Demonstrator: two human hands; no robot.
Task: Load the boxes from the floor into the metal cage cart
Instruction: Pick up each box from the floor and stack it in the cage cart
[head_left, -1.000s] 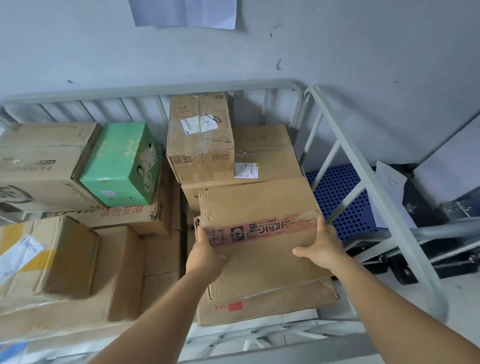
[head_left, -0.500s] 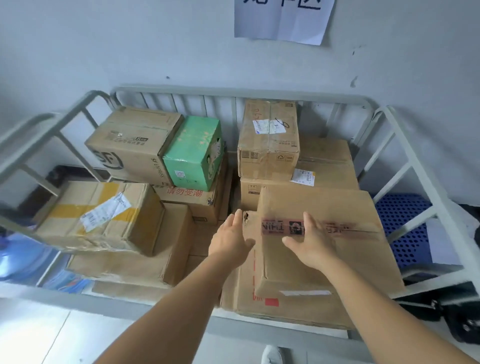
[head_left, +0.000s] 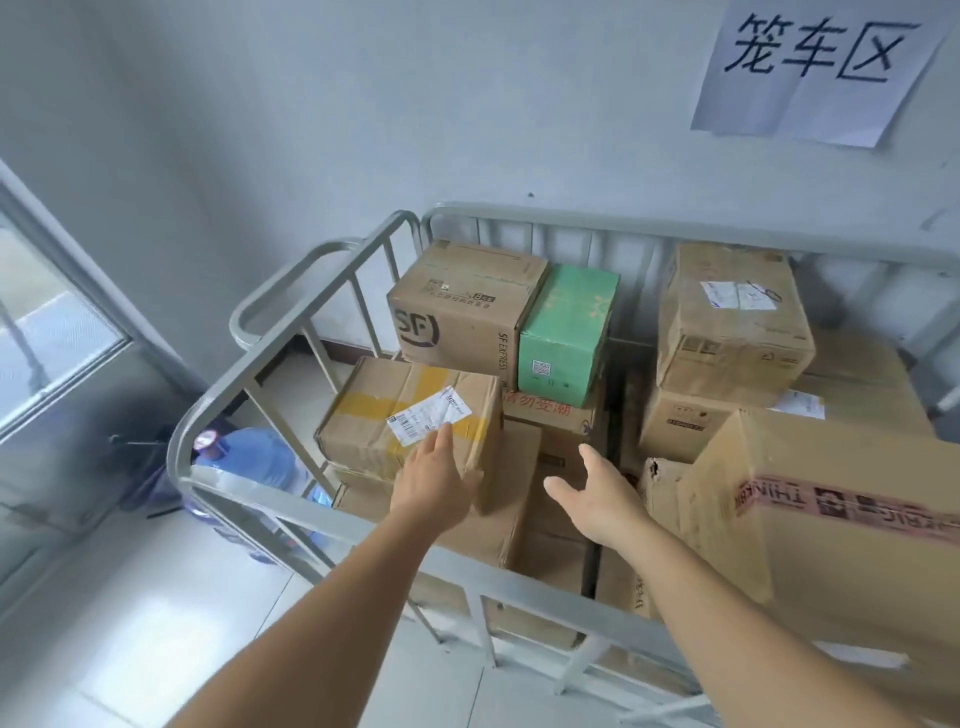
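Now both hands — left hand (head_left: 434, 480), right hand (head_left: 597, 499) — have left the taped box (head_left: 831, 519).

Single head view, angled down, close over cage cart (head_left: 291, 358).

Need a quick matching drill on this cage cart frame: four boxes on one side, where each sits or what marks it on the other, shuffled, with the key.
Things:
1. green cardboard box
2. brown cardboard box printed SF
3. brown cardboard box with yellow tape
4. large brown cardboard box with red printed tape

Descriptions:
A. nearest the cart's right side, front
B. under the fingertips of the left hand
C. back left corner of the metal cage cart
D. directly right of the SF box, touching it

Pairs: 1-D, 2-C, 3-B, 4-A
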